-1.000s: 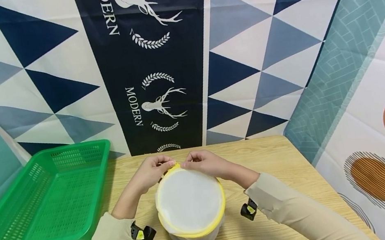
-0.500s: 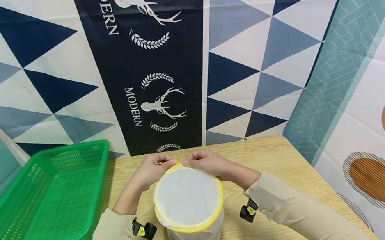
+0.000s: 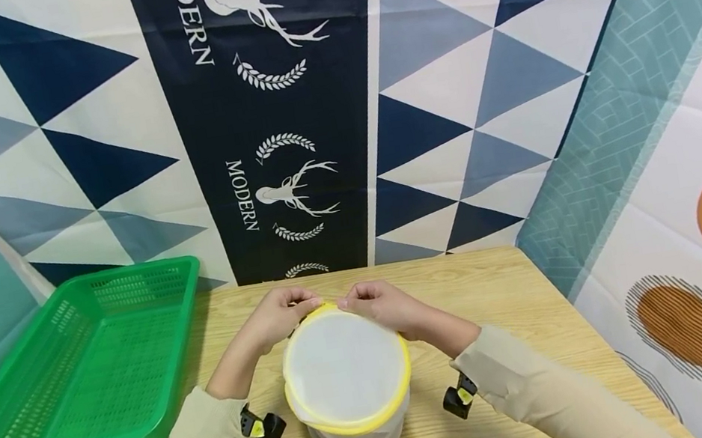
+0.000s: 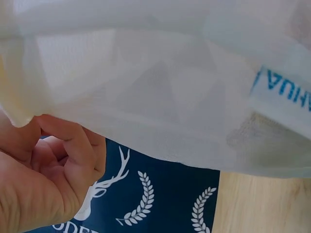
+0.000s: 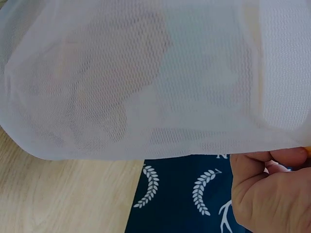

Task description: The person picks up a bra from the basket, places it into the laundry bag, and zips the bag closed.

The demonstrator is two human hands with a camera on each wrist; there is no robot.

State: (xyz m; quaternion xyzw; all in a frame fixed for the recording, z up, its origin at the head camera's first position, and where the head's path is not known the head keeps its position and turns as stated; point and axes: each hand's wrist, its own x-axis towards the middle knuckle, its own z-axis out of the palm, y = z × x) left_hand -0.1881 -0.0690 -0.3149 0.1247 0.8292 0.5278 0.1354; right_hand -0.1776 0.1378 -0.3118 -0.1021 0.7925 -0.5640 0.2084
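A white mesh laundry bag (image 3: 345, 363) with yellow trim round its top stands between my forearms in the head view. At the trim's far side, my left hand (image 3: 280, 314) pinches the yellow edge between thumb and fingers. A short way to its right, my right hand (image 3: 383, 307) pinches the same edge. The left wrist view has the bag's thin wall (image 4: 160, 87) above my curled fingers, and a white label (image 4: 286, 94) with blue letters. Through the mesh wall (image 5: 107, 87) in the right wrist view, vague darker and pale patches show; what they are I cannot tell.
A green perforated plastic basket (image 3: 93, 363) lies at the left on the wooden table (image 3: 484, 381). Patterned cloth (image 3: 280, 108) rises behind the table's far edge, and more printed covering (image 3: 684, 260) stands at the right.
Along the yellow edge my right hand has shifted slightly right, widening the gap between the hands. The bag tilted a little and came back almost to its earlier position. My left hand stays nearly in place.
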